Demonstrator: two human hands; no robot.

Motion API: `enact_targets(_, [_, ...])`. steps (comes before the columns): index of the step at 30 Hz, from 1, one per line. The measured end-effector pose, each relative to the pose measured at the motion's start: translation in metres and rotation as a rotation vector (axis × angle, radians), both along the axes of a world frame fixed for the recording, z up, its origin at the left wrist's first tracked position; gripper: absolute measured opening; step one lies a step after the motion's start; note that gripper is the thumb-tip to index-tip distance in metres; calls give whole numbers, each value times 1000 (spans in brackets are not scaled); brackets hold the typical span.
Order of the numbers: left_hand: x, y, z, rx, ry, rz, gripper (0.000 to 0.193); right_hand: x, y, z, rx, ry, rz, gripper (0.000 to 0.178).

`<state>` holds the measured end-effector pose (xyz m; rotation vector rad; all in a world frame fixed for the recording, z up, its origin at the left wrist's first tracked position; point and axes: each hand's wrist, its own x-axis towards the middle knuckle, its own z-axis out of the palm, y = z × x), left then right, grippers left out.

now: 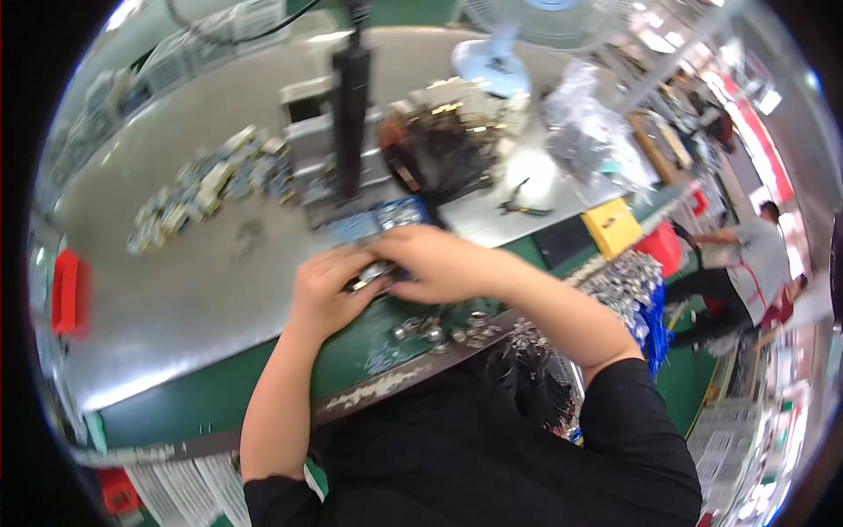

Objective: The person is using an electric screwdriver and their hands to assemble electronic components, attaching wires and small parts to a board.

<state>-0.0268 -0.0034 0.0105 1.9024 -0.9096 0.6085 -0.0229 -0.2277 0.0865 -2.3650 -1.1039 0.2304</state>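
Observation:
My left hand [327, 288] and my right hand [432, 262] come together over the near part of the bench. Between their closed fingers is a small shiny metal part [372, 274], mostly covered by the fingers, its exact kind unclear. Just beyond the hands lies a blue tray [425, 211] with small silvery pieces. Several loose shiny metal parts [430, 329] lie on the green bench edge below my right hand. A black upright column [351, 114] of a bench device stands behind the hands.
Pale block-shaped parts [211, 184] are heaped at the left; more lie behind a dark bag [452, 154]. Pliers [527, 206], a yellow box [613, 227] and a heap of metal parts [619, 285] are at the right. A fan [492, 66] stands at the back. Another person [755, 255] stands farther right.

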Motion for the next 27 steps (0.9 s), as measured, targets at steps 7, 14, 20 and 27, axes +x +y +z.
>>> enact_targets(7, [-11,-6,-5,-14,109,157,38,-12,7,-25,34,-405,-195,26])
enact_targets(14, [-13,-15,1,-114,320,173,42,-6,0,-31,171,-418,-238,20])
enact_targets(20, [-16,-15,17,-73,421,174,40,-3,-3,-35,169,-436,-237,26])
enact_targets(27, [-26,-12,27,-90,582,301,41,15,-2,-38,63,-664,6,33])
